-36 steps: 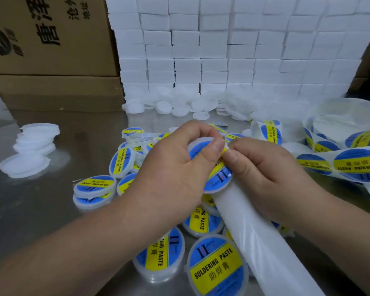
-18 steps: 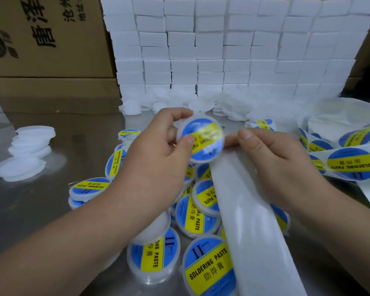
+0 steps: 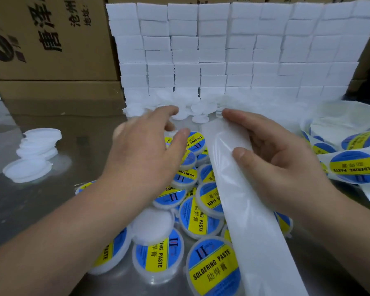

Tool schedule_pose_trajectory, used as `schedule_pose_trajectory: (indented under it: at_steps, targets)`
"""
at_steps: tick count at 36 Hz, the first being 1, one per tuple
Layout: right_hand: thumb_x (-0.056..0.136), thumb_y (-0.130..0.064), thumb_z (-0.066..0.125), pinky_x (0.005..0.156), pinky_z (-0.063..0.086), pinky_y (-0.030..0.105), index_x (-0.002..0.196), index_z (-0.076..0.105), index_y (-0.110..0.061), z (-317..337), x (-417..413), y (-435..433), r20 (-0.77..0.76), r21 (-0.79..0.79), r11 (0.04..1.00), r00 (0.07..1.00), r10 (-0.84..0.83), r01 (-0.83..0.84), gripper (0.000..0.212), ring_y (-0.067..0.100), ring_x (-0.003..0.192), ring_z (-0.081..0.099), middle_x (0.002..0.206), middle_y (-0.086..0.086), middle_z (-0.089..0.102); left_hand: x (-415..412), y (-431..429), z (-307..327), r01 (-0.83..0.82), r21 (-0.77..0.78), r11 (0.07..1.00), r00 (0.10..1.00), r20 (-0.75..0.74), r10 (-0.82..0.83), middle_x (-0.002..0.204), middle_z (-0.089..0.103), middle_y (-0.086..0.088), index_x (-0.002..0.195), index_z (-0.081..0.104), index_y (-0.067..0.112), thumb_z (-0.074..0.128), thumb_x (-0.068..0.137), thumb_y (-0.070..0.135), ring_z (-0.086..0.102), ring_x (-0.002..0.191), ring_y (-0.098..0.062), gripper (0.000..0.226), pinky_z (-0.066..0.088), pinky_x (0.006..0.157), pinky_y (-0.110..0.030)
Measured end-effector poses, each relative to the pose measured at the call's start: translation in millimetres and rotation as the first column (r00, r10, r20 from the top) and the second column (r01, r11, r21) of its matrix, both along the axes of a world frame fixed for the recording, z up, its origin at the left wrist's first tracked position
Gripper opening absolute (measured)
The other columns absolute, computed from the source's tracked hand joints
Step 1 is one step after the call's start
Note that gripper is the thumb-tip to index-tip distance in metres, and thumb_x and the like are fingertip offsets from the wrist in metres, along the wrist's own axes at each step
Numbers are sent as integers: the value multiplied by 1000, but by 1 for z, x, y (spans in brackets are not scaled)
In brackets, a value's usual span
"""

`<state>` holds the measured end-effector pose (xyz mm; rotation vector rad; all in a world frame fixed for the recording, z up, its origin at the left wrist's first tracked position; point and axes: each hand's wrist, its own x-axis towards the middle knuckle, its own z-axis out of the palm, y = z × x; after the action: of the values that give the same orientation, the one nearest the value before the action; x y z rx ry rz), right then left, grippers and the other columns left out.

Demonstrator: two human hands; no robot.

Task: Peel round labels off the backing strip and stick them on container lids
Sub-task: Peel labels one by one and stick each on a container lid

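My right hand [image 3: 273, 159] grips the bare white backing strip [image 3: 250, 221], thumb on top, fingers behind it. The strip runs from mid-table down to the lower right. My left hand [image 3: 145, 152] hovers with fingers spread and relaxed over a heap of labelled lids [image 3: 197, 212], blue and yellow, reading SOLDERING PASTE. It holds nothing. Its fingertips point toward the plain white lids [image 3: 199, 118] piled further back. One unlabelled lid [image 3: 152, 226] lies on the heap. More strip with round labels [image 3: 355, 165] lies at the right.
A wall of stacked white boxes [image 3: 233, 52] closes the back. Brown cardboard cartons [image 3: 51, 43] stand at the back left. A small stack of plain white lids [image 3: 34, 154] sits on the shiny metal table [image 3: 30, 210] at the left.
My left hand let go of the labelled lid it held up and moved forward, fingers spread. My right hand shifted its grip on the backing strip, thumb now on top.
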<state>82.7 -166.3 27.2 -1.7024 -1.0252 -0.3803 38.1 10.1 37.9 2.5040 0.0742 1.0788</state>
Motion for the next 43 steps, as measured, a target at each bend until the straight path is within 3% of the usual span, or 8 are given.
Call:
schedule_pose_trajectory:
  at_steps: [3,5,8,12,25,29,35,43]
  targets:
    - [78,-9,51,107,35,30,117,46,-42,1,-3,-1,-4,5,999,999,45,-44,50,3,128,43,131,-13,52,-9,-11,3,265,-366,892,954,-33,-297,74,66,25,111,51,44,38,89,50,58,70,7,26,43,59,-10]
    - [78,-8,51,105,37,26,117,47,-39,2,-5,-1,-24,8,997,996,81,-81,50,2,127,45,131,-13,52,-11,-15,4,350,-552,756,894,-44,-446,76,71,16,112,52,42,41,94,38,63,74,6,21,45,67,-5]
    - [78,-4,52,96,41,15,113,51,-35,4,-11,-1,-46,21,988,987,155,-155,47,-4,118,52,125,-14,56,-11,-16,5,405,-728,553,819,21,-573,97,73,4,108,57,38,56,88,33,68,91,-9,20,48,90,-27]
    - [76,-4,56,84,44,9,107,59,-27,6,-17,-3,-109,74,970,965,240,-233,39,-5,106,59,114,-15,65,-9,-13,4,429,-826,365,779,133,-613,106,71,-1,111,60,28,65,73,33,68,93,-22,39,49,81,-35]
    - [72,-38,52,61,51,22,75,73,-34,12,-6,-9,-205,406,913,971,120,-27,22,12,57,63,81,-6,69,-8,-11,2,503,-726,468,815,219,-537,94,73,11,92,71,38,67,68,31,67,92,-6,25,47,88,-25]
    - [78,-31,53,60,53,22,64,72,-22,10,5,2,-441,245,966,897,33,85,25,13,59,62,65,-4,67,-15,-15,4,582,-682,444,713,163,-682,99,72,12,97,68,41,67,67,35,63,103,-5,31,48,91,-25]
    - [71,-25,60,63,55,32,84,69,-21,5,-6,0,-367,133,990,926,91,-44,17,17,68,67,78,3,72,-20,-17,2,616,-663,425,651,124,-749,99,71,14,98,68,35,66,69,33,63,99,1,29,45,76,-7]
    - [85,-6,56,50,46,22,79,62,-15,4,8,-4,-441,206,952,890,-116,226,12,8,55,57,63,-4,64,-12,-15,11,441,-657,612,861,115,-496,95,69,25,81,72,40,56,82,34,59,101,7,18,44,90,-21]
